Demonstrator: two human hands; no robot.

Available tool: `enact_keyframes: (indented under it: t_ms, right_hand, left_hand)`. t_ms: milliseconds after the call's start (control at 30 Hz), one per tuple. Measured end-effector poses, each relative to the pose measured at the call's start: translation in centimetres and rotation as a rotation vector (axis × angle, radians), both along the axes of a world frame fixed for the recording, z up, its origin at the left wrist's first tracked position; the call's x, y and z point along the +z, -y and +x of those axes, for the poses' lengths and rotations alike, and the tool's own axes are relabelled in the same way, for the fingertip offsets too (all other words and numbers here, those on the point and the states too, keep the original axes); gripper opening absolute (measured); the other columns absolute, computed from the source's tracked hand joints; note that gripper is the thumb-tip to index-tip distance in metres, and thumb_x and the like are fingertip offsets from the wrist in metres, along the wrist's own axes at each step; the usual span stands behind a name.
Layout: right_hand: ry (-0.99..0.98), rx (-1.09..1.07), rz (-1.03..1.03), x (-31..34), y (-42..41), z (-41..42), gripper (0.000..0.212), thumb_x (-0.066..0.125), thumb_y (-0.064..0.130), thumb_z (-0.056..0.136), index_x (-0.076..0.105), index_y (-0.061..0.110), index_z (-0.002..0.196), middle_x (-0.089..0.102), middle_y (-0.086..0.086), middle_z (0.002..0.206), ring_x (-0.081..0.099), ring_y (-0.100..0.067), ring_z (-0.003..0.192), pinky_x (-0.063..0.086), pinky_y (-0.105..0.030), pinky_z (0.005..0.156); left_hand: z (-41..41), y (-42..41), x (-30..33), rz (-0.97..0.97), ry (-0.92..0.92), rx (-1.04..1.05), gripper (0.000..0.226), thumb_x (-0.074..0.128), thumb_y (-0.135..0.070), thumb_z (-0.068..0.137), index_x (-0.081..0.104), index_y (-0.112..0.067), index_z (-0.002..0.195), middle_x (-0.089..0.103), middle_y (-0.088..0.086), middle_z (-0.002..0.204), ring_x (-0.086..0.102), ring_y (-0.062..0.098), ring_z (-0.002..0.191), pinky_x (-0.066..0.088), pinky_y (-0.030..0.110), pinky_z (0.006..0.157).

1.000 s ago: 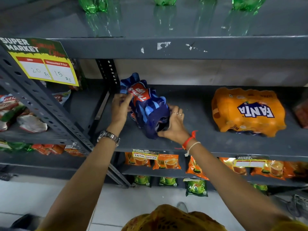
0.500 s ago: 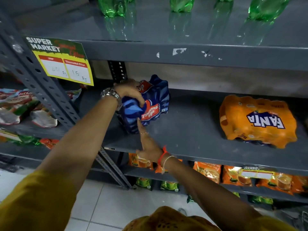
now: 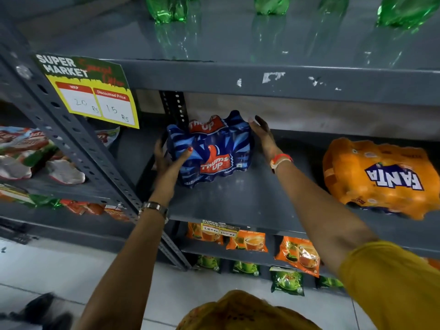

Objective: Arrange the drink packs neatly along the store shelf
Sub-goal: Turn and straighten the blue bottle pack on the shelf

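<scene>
On the grey shelf, near its left rear corner, the blue pack is being squared: left hand grips its left end, right hand lies flat against its right end; next, probably the orange pack, well apart.

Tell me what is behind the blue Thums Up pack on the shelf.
Behind the Thums Up pack stand a perforated shelf upright and the pale back wall. The pack covers the shelf floor directly behind it, so anything there is hidden.
</scene>
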State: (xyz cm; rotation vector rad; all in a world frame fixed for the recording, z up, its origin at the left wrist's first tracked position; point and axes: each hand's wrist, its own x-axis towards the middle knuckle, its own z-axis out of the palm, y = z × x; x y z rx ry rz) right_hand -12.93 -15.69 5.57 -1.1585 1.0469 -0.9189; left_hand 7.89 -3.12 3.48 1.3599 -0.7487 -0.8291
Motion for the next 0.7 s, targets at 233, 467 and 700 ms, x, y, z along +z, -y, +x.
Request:
enact_keyframes:
  t_ms: [233, 467, 700]
  right_hand:
    - [0.066, 0.16, 0.202, 0.3, -0.6, 1.8, 0.05, 0.029, 0.057, 0.095, 0.064, 0.023, 0.099, 0.071, -0.005, 0.095, 0.066, -0.022, 0.086, 0.055, -0.034, 0.078]
    - [0.038, 0.033, 0.117, -2.7, -3.5, 1.1, 0.061, 0.033, 0.068, 0.088, 0.062, 0.027, 0.122, 0.071, -0.003, 0.112, 0.069, -0.02, 0.099, 0.057, -0.03, 0.079]
    - [-0.025, -0.134, 0.111, -5.1, -7.1, 0.8, 0.084, 0.038, 0.095, 0.059, 0.054, 0.045, 0.124, 0.065, 0.0, 0.125, 0.064, -0.024, 0.111, 0.045, -0.05, 0.103]
  left_hand:
    - [-0.4, -0.3, -0.1, -0.011, -0.09, -0.084, 0.032, 0.059, -0.026, 0.091, 0.053, -0.044, 0.116, 0.067, -0.017, 0.11, 0.065, 0.011, 0.103, 0.051, 0.048, 0.095]
    - [1.2, -1.1, -0.6, 0.039, -0.025, -0.237, 0.033, 0.048, -0.027, 0.096, 0.047, -0.042, 0.126, 0.063, -0.014, 0.118, 0.064, 0.006, 0.105, 0.056, 0.028, 0.083]
    - [0.8, -2.7, -1.7, 0.114, -0.081, -0.201, 0.016, 0.052, -0.041, 0.091, 0.064, -0.037, 0.101, 0.071, -0.01, 0.104, 0.065, 0.017, 0.103, 0.051, 0.039, 0.092]
